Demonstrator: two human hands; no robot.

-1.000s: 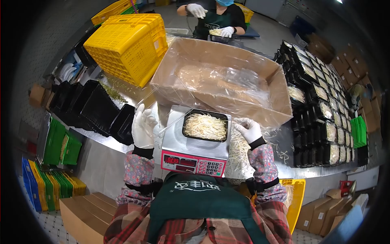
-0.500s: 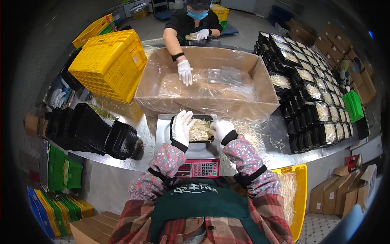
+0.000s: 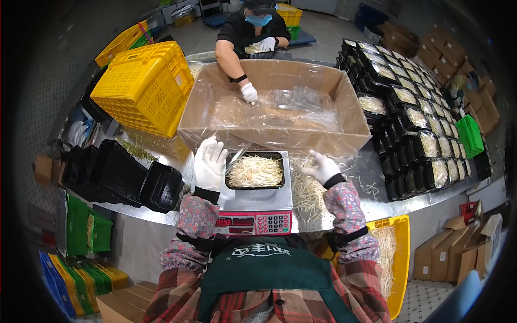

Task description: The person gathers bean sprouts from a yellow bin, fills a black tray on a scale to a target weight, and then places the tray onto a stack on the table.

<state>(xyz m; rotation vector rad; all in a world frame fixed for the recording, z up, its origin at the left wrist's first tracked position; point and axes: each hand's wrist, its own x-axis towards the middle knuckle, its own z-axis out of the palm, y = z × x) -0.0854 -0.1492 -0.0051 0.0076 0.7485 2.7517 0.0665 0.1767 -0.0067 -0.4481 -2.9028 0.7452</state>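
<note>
A black plastic tray point(image 3: 229, 182) heaped with bean sprouts point(image 3: 256, 170) rests on the steel pan of a red digital scale point(image 3: 280, 223), whose display is lit. To the tray's left, my gloved left hand point(image 3: 210, 161) is held open, palm turned up and fingers stretched, apart from the tray. My gloved right hand point(image 3: 324, 168) hovers right of the scale with its fingers apart, over a pile of loose sprouts point(image 3: 309, 194). Neither hand holds anything that I can see.
Behind the scale stands a plastic-lined carton point(image 3: 274, 134); a co-worker's gloved hand point(image 3: 249, 93) reaches into it. Filled trays point(image 3: 425, 145) are stacked at right. Nested black trays point(image 3: 161, 185) and a yellow crate point(image 3: 140, 89) are at left. A yellow bin point(image 3: 399, 269) sits below right.
Both my hands have drawn away from the tray, left hand leftward and right hand rightward, leaving it on the scale. The co-worker's hand in the carton has shifted slightly.
</note>
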